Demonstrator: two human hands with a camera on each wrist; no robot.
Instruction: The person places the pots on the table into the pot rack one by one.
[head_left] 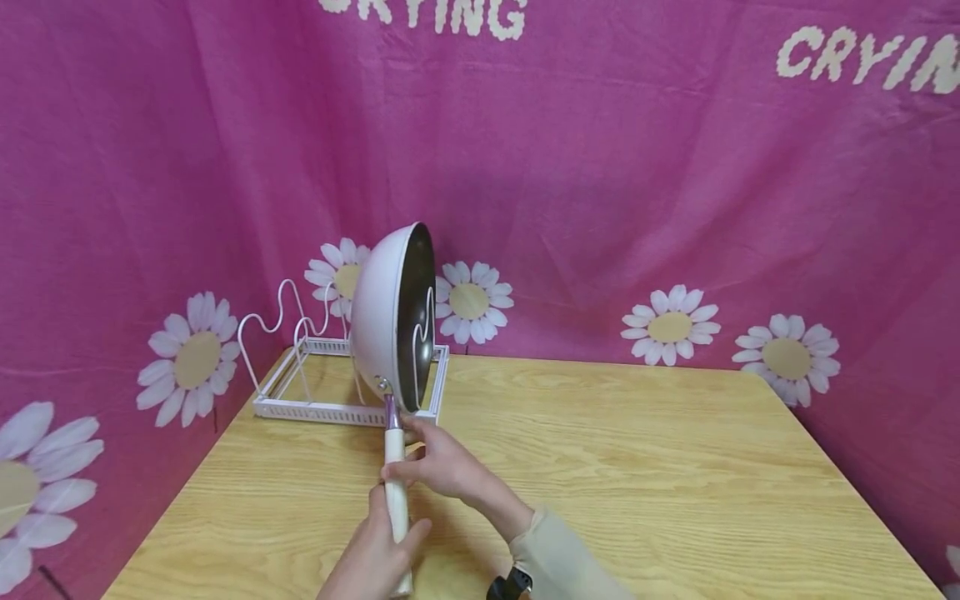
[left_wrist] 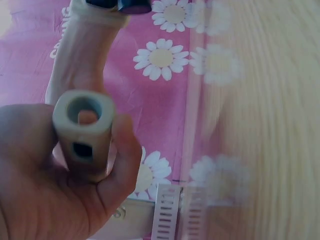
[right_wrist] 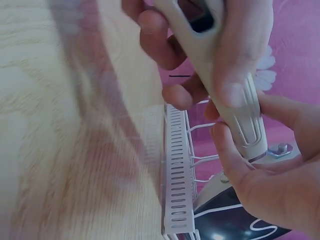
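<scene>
A wok, white outside [head_left: 371,317] and dark inside, stands on its edge in a white wire rack [head_left: 315,410], its opening facing right. Its pale handle [head_left: 396,500] points toward me. My left hand [head_left: 378,546] grips the handle near its free end; the left wrist view shows the hollow handle end [left_wrist: 82,135] between thumb and fingers. Closer to the pan, my right hand [head_left: 446,462] pinches the handle between thumb and fingers. One wire loop [head_left: 415,350] of the rack passes in front of the dark inside.
More wire loops [head_left: 281,312] rise from the left part of the rack. The rack sits at the back left of the wooden table [head_left: 637,475]. A pink cloth [head_left: 562,183] with daisies hangs behind and beside the table.
</scene>
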